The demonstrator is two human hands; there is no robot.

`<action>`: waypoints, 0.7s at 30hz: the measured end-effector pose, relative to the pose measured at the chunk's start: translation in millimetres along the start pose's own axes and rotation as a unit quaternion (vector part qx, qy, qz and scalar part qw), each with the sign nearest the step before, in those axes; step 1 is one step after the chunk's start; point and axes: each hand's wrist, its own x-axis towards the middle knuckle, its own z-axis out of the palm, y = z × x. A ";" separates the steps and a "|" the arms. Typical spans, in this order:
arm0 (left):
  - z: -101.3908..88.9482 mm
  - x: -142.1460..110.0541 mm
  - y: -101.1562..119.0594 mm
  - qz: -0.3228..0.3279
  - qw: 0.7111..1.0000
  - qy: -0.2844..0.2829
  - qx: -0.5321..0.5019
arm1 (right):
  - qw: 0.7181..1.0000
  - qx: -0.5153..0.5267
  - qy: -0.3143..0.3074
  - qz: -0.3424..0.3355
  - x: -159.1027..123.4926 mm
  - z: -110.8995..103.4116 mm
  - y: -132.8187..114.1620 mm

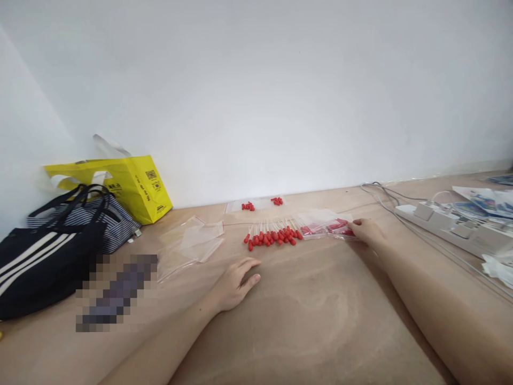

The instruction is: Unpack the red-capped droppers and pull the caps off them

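Observation:
My right hand (366, 231) is at the right end of a clear plastic bag (320, 223), its fingers closed on the bag's edge. Red pieces show through the bag. Just left of it lies a fanned pile of thin pale sticks with red bulb-shaped ends (274, 236), the red ends toward me. My left hand (236, 283) rests on the table in front of the pile, thumb and fingers apart, holding nothing. Farther back, another clear bag (260, 205) lies flat with two small red clusters. Several clear plastic bags (192, 240) overlap beyond my left hand.
On the left stand a yellow carrier bag (140, 187) and a dark bag with white stripes (52, 267), near a blurred-out object (120, 291). A white power strip (441, 227) with cables lies at right, beside printed packets (484, 203). A white wall (256, 96) bounds the table behind.

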 end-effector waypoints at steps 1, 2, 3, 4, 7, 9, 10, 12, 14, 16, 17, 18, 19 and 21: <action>-0.2 0.0 0.0 0.005 1.000 -0.001 0.000 | 1.000 0.008 -0.004 0.011 0.0 1.5 0.7; -0.3 0.0 0.0 0.010 1.000 -0.002 0.000 | 1.000 0.017 -0.004 0.021 -0.3 2.6 0.9; -0.4 0.0 0.0 0.014 1.000 -0.003 0.000 | 0.999 0.027 0.000 0.030 -0.9 3.0 0.5; -0.4 0.1 -0.1 0.017 1.000 -0.003 0.001 | 0.999 0.039 0.011 0.037 -1.6 2.6 -0.5; 0.1 0.5 -0.9 0.022 1.000 -0.003 0.005 | 0.992 0.083 0.080 0.041 -4.4 -3.2 -7.2; 0.5 1.0 -1.6 0.023 1.000 -0.004 0.008 | 0.982 0.121 0.142 0.027 -6.3 -9.7 -15.0; 0.6 1.2 -1.8 0.023 1.000 -0.005 0.009 | 0.975 0.141 0.169 0.016 -7.5 -13.2 -19.8; 0.6 1.5 -1.7 0.025 1.000 -0.007 0.008 | 0.961 0.182 0.210 -0.011 -11.0 -19.4 -30.7; 0.4 1.5 -1.1 0.025 1.000 -0.005 0.006 | 0.945 0.224 0.234 -0.039 -18.2 -23.3 -43.6; 0.2 1.1 -0.2 0.018 1.000 0.006 0.004 | 0.930 0.284 0.223 -0.072 -31.6 -23.5 -58.5; 0.3 0.8 0.1 0.010 1.000 0.015 0.003 | 0.926 0.311 0.197 -0.086 -41.0 -21.9 -66.4; 0.5 0.5 0.0 -0.001 1.000 0.027 0.001 | 0.912 0.382 0.112 -0.097 -52.0 -19.1 -74.3; 0.9 0.3 -0.5 -0.013 0.999 0.041 -0.004 | 0.892 0.441 0.029 -0.092 -64.6 -15.1 -82.1; 1.7 0.2 -2.7 -0.035 0.996 0.077 -0.022 | 0.851 0.504 -0.125 -0.075 -92.2 -3.9 -95.9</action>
